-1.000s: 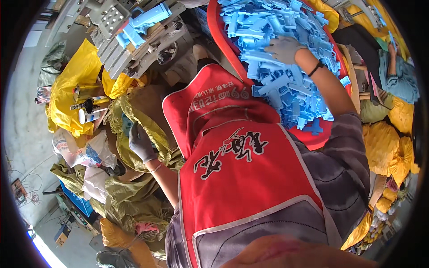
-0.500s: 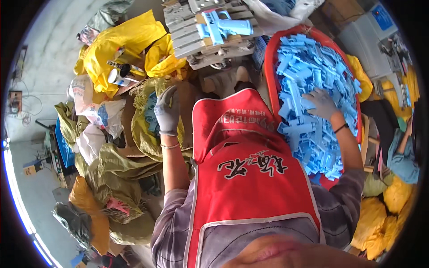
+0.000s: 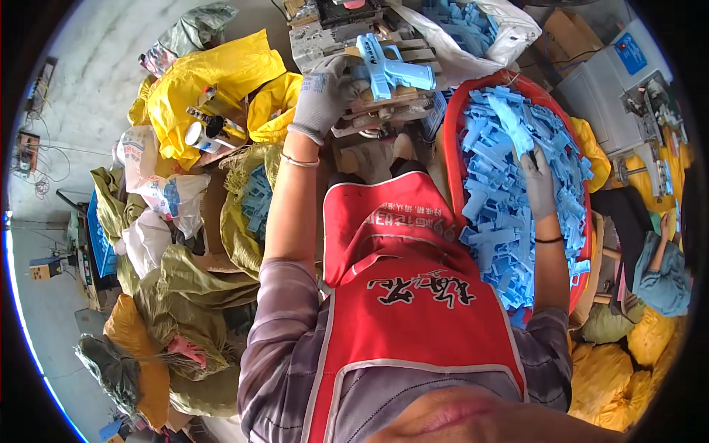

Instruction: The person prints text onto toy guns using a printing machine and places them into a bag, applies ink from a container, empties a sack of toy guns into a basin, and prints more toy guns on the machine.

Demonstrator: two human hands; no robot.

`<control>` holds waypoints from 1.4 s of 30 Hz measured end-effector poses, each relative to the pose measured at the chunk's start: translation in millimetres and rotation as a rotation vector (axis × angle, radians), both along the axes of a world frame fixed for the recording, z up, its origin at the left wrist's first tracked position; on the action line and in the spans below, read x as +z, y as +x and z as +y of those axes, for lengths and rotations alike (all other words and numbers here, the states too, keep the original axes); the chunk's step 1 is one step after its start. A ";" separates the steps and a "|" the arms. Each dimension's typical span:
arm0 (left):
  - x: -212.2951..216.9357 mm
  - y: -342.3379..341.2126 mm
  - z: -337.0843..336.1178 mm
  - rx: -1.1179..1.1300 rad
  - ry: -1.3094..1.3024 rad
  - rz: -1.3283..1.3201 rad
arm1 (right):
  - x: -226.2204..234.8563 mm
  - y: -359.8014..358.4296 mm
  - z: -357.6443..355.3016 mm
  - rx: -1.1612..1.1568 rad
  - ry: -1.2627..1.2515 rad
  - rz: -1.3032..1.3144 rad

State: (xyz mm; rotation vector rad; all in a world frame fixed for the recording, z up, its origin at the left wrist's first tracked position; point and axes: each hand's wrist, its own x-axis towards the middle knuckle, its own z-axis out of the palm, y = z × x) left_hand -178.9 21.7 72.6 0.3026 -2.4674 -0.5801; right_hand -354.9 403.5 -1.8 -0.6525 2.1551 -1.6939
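Note:
A light-blue plastic toy pistol [image 3: 399,71] lies on its side on the metal worktable of a machine [image 3: 317,46], with dark marking along its barrel. My left hand [image 3: 322,97], in a grey-white work glove, reaches to the pistol's left side. Its thumb and fingers are apart at the barrel; whether they touch it I cannot make out. Over the heap at right, my gloved right hand [image 3: 539,181] is closed on the lower end of another pale-blue toy pistol [image 3: 511,124], slightly blurred. Under it a big red tub [image 3: 452,140] is filled with similar blue pieces.
A white sack [image 3: 517,33] with more blue pieces stands beyond the tub. At left, an olive woven sack [image 3: 235,221] holds blue parts beside yellow bags [image 3: 214,81] and a white cup [image 3: 196,135]. A red apron [image 3: 413,310] covers my lap. Another person's arm [image 3: 653,266] shows at far right.
My left hand has moved forward from beside my lap to the toy pistol on the machine. My right hand, earlier spread on the heap, now grips a blue toy pistol.

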 end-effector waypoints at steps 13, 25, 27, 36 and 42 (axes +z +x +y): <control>-33.7 112.1 -10.4 0.483 0.161 0.441 | 65.2 -0.9 -199.6 0.460 0.048 1.054; -136.8 284.5 0.5 0.944 0.289 0.133 | 44.2 -22.9 -56.7 0.155 0.270 0.996; -148.9 314.1 0.0 0.971 0.234 0.138 | 4.5 -46.4 0.6 -0.074 0.354 0.920; -128.9 190.4 24.5 0.632 0.152 -0.026 | -70.2 -24.5 88.7 -0.237 0.858 0.721; -124.2 144.6 46.1 0.337 -0.007 -0.074 | -87.6 -70.5 25.5 -0.231 1.199 0.589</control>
